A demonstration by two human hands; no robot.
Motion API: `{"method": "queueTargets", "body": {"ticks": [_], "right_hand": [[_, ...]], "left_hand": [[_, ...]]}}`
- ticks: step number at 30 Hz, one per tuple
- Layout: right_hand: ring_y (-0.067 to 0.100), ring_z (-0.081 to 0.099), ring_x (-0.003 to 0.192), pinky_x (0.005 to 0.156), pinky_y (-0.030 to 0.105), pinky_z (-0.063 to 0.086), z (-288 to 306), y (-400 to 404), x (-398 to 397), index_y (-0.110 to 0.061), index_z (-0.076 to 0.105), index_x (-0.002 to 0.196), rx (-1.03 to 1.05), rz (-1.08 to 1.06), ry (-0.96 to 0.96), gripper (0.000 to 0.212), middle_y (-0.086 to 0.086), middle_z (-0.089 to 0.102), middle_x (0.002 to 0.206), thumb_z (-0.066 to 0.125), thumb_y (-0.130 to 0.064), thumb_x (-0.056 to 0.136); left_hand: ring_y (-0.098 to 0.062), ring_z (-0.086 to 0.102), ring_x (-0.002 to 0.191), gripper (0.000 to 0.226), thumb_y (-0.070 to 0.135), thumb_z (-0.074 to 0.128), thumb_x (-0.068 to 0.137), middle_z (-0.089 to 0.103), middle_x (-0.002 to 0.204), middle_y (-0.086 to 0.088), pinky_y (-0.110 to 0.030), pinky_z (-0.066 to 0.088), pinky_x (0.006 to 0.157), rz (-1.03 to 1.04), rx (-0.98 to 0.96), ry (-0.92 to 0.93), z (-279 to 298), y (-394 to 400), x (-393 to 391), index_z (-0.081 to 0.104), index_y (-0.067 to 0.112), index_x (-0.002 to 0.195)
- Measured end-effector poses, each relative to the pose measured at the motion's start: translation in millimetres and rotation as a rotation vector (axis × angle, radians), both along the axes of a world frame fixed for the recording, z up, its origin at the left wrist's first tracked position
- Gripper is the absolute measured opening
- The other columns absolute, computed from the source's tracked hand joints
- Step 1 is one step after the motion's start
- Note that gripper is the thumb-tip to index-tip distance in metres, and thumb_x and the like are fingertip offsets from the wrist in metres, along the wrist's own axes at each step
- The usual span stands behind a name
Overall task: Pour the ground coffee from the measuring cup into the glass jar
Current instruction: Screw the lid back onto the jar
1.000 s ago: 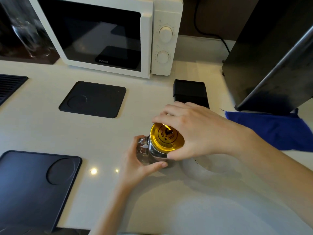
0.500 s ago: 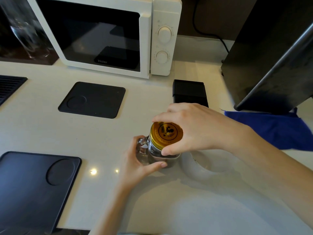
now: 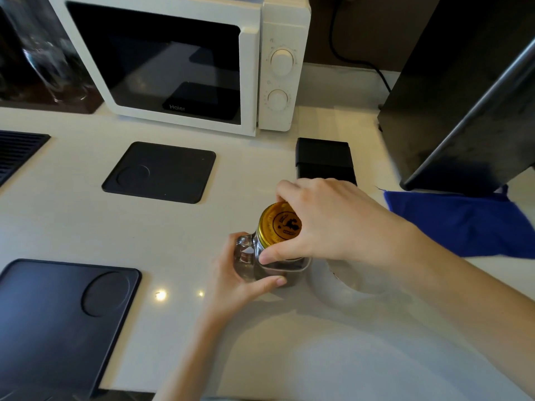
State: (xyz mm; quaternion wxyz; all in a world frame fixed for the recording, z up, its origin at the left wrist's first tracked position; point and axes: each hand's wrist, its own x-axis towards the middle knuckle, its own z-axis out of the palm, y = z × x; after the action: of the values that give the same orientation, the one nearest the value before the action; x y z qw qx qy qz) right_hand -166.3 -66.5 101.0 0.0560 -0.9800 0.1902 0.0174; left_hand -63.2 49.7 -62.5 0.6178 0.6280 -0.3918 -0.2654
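A left hand (image 3: pixel 243 280) wraps the glass jar (image 3: pixel 260 261) on the white counter (image 3: pixel 72 227); the right hand's (image 3: pixel 327 224) fingers pinch its gold lid (image 3: pixel 279 224). The lid seems to be mid-turn, and whether on or off is unclear. The measuring cup (image 3: pixel 347 280) sits just beside the jar.

A clear glass jar (image 3: pixel 254 256) with a shiny gold metal lid (image 3: pixel 279 224) stands on a smooth, pale, glossy surface (image 3: pixel 86 227), among matt black mats (image 3: pixel 160 172), a glossy white microwave (image 3: pixel 185 62) and a soft blue cloth (image 3: pixel 463 221).
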Motion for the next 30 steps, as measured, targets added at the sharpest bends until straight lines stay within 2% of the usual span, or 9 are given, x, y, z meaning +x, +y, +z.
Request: {"method": "queueTargets", "body": {"ticks": [4,7,10,13,16,21,26,28,30], "right_hand": [[0.011,0.035,0.045,0.060,0.033,0.029,1.5,-1.4,0.4,-0.015,0.035,0.072,-0.125,0.020,0.004,0.077,-0.007,0.041,0.052,0.032,-0.090,0.055],[0.014,0.044,0.049,0.053,0.032,0.031,6.7,-14.1,-5.6,-0.011,0.051,0.070,-0.090,-0.027,0.035,0.087,-0.002,0.051,0.054,0.024,-0.092,0.051],[0.011,0.051,0.087,0.066,0.028,0.038,10.8,-28.0,-13.3,-0.019,0.056,0.107,0.048,-0.052,0.096,0.086,-0.003,0.061,0.099,0.046,-0.086,0.054],[0.003,0.029,0.120,0.089,0.019,0.030,12.7,-26.3,-12.9,-0.036,0.027,0.135,0.359,0.076,0.148,0.086,-0.010,0.038,0.139,0.074,-0.047,0.064],[0.003,0.041,0.111,0.085,0.018,0.038,7.6,-23.7,-12.6,-0.039,0.034,0.131,0.379,0.123,0.107,0.075,-0.012,0.049,0.126,0.074,-0.034,0.068],[0.000,0.042,0.062,0.053,0.020,0.033,12.0,-25.0,-12.6,-0.030,0.046,0.119,0.131,0.041,0.033,0.075,-0.021,0.042,0.068,0.059,-0.072,0.058],[0.005,0.039,0.111,0.088,0.026,0.041,4.7,-20.8,-11.2,-0.034,0.035,0.130,0.349,0.127,0.099,0.076,-0.013,0.046,0.124,0.075,-0.040,0.066],[0.005,0.048,0.101,0.081,0.026,0.045,4.2,-18.5,-10.9,-0.033,0.038,0.129,0.326,0.102,0.087,0.072,-0.015,0.053,0.115,0.072,-0.046,0.066],[0.003,0.050,0.069,0.060,0.021,0.040,6.5,-18.4,-10.5,-0.027,0.047,0.120,0.158,0.048,0.032,0.071,-0.021,0.052,0.078,0.060,-0.067,0.063]], "left_hand": [[-0.015,0.071,0.090,0.069,0.052,0.087,0.047,0.073,0.098,0.004,-0.033,0.055,0.077,-0.016,-0.004,0.015,-2.1,-0.1,0.7,0.055,0.026,0.102],[-0.010,0.070,0.091,0.069,0.055,0.086,0.046,0.073,0.100,0.011,-0.027,0.055,0.078,-0.013,0.005,-0.013,-1.4,0.2,1.7,0.055,0.030,0.103],[-0.009,0.070,0.093,0.071,0.055,0.085,0.047,0.073,0.103,0.012,-0.027,0.055,0.079,-0.014,0.008,-0.011,-0.8,0.1,1.1,0.055,0.029,0.106],[-0.010,0.070,0.094,0.072,0.055,0.086,0.046,0.073,0.104,0.010,-0.030,0.055,0.080,-0.011,0.008,-0.003,-1.7,-0.4,1.0,0.056,0.029,0.107],[-0.012,0.070,0.093,0.072,0.058,0.085,0.045,0.072,0.103,0.009,-0.036,0.056,0.080,-0.001,0.019,-0.006,-2.1,-0.1,1.5,0.056,0.032,0.105],[-0.014,0.070,0.094,0.074,0.057,0.085,0.045,0.073,0.102,0.007,-0.043,0.056,0.082,0.005,0.033,-0.026,-2.2,0.4,2.1,0.055,0.028,0.107],[-0.012,0.071,0.092,0.072,0.057,0.085,0.046,0.073,0.102,0.008,-0.041,0.057,0.080,0.006,0.038,-0.015,-1.7,0.5,1.6,0.055,0.031,0.106],[-0.017,0.071,0.093,0.074,0.056,0.086,0.045,0.074,0.098,0.002,-0.049,0.055,0.081,0.010,0.038,-0.017,-3.1,0.5,2.2,0.055,0.028,0.106],[-0.020,0.070,0.094,0.075,0.055,0.087,0.045,0.074,0.099,-0.001,-0.053,0.054,0.081,0.013,0.035,-0.025,-3.7,0.5,2.4,0.055,0.027,0.107]]}}
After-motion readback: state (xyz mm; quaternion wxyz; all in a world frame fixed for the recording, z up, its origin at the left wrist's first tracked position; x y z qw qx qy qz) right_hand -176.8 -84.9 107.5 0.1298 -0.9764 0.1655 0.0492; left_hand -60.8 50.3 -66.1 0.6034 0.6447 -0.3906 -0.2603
